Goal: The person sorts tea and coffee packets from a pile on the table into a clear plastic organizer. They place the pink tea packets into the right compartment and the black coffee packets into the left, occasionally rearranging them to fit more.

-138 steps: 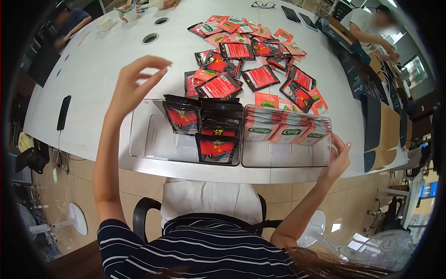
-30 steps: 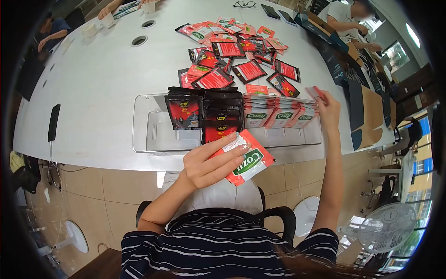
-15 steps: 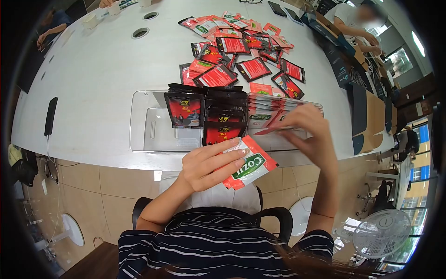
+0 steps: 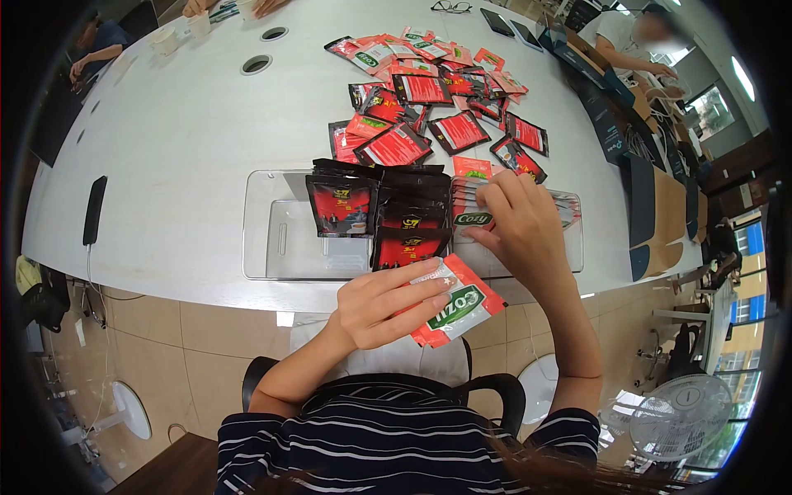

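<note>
My left hand (image 4: 392, 305) is closed on a red-and-white Cozy tea sachet (image 4: 458, 307), held at a tilt in front of the clear plastic bin (image 4: 280, 271). My right hand (image 4: 524, 223) reaches into the bin's right part, thumb and fingers closed on a Cozy sachet in the row there; the fingers partly hide it. Beside that row (image 4: 472, 219), black-and-red G7 coffee sachets (image 4: 412, 246) stand upright in the middle. Another G7 stack (image 4: 342, 206) leans to their left. The bin's left end shows its bare bottom.
Behind the bin lies a loose pile of coffee and tea sachets (image 4: 421, 91). A black phone-like device (image 4: 95, 210) with a cable is at left. Open cardboard boxes (image 4: 656, 219) line the right edge. Paper cups (image 4: 165, 41), glasses (image 4: 451, 7) and other people are farther back.
My right hand has moved a thin sachet down and left into the Cozy row. The left hand still holds its sachet. The whole view has shifted slightly.
</note>
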Demonstrator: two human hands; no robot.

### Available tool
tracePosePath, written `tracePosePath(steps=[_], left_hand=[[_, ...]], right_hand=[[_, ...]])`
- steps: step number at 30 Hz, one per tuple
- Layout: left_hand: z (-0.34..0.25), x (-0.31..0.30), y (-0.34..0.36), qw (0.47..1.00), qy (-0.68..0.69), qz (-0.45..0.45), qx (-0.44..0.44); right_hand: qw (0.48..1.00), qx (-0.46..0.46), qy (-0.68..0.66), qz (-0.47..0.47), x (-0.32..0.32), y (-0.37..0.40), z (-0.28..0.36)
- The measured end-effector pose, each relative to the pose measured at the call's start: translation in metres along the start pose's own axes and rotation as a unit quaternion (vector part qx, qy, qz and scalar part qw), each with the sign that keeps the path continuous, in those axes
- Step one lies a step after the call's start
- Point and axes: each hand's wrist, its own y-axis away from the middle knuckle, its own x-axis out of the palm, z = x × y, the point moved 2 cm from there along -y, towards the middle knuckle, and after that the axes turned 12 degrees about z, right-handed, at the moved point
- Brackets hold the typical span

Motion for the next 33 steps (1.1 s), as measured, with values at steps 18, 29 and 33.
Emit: tracePosePath(steps=[18, 29, 33], left_hand=[[-0.005, -0.001, -0.003, 0.999, -0.005, 0.016, -0.033], [-0.003, -0.004, 0.003, 0.995, -0.069, -0.068, -0.026], [-0.005, -0.013, 0.004, 0.994, -0.092, -0.007, -0.056]], right_hand=[[0.963, -0.067, -0.26, -0.034, -0.042, 0.043, 0.037], [0.896, 0.093, -0.368, -0.232, -0.045, 0.089, -0.01], [0.826, 0.113, -0.455, -0.314, -0.042, 0.103, -0.024]])
